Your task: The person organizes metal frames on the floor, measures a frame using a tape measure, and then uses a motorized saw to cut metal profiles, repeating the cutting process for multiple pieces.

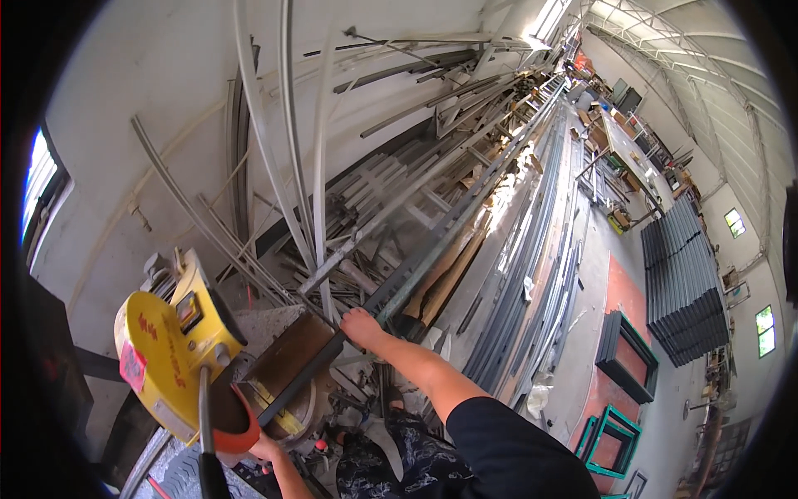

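Observation:
A yellow cut-off saw [154, 353] with an orange lower edge and a black-gripped handle [208, 416] stands at the left. A long dark metal bar [297, 379] lies across the saw's base and appears to run on toward the far end of the room. My right hand [362, 327] is closed over this bar, to the right of the saw. Low beside the orange edge is my left hand [264, 447]; its fingers are mostly hidden, so what they touch cannot be told. A brown steel channel [291, 356] sits behind the bar at the saw.
Pale metal strips [320, 166] lean on the left wall. Long grey profiles [532, 283] lie along the floor. Farther right are dark frames [628, 353], a green frame [611, 441], a stack of dark panels [682, 283] and a long table [636, 154].

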Tool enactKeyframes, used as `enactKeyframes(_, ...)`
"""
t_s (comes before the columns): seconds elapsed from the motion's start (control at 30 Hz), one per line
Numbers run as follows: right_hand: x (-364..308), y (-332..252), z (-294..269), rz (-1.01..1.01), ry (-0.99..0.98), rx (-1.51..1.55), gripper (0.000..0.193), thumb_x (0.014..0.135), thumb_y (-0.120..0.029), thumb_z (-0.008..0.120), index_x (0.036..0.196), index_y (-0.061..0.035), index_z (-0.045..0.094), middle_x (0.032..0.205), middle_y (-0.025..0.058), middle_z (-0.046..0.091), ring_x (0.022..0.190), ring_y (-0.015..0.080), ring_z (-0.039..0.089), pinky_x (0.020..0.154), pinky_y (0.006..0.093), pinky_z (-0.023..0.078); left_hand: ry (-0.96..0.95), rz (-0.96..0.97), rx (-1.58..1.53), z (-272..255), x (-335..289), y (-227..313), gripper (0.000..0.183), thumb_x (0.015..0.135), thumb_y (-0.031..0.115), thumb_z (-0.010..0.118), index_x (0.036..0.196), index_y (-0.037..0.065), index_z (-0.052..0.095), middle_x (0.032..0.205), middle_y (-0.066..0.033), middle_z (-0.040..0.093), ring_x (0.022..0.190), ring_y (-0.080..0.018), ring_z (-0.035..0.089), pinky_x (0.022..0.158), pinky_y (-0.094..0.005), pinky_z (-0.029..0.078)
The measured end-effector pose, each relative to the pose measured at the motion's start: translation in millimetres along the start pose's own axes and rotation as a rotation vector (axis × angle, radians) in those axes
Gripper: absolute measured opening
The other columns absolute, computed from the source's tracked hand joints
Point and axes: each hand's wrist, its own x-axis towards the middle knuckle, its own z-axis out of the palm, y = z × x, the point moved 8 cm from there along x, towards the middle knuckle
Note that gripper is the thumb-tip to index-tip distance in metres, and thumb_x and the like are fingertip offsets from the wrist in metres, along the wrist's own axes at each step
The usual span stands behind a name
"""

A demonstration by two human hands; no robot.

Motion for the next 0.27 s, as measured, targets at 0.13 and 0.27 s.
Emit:
enactKeyframes(0.13, 15, 54, -1, 0.016, 0.023, -0.091, 0.01, 0.074, -0.013, 0.058, 0.076, -0.0094, 0.067, 0.084, 0.0063, 0.061, 0.09, 0.0272, 0.057, 0.083, 0.0384, 0.047, -0.063, -0.124, -0.468, 18, -12, 55, 0.026, 0.079, 0.011, 0.072, 0.095, -0.007, 0.064, 0.09, -0.0201, 0.068, 0.077, -0.0299, 0.065, 0.074, -0.04, 0.05)
enactKeyframes(0.27, 55, 22, 35, -0.263, -0.246, 0.033, 0.014, 0.079, -0.011, 0.056, 0.075, -0.0085, 0.07, 0.069, 0.0087, 0.062, 0.068, 0.0243, 0.063, 0.055, 0.0418, 0.051, -0.069, -0.191, -0.45, 6, -36, 29, 0.04, 0.073, 0.006, 0.074, 0.111, 0.0, 0.064, 0.11, -0.0161, 0.065, 0.097, -0.0231, 0.06, 0.09, -0.0346, 0.045)
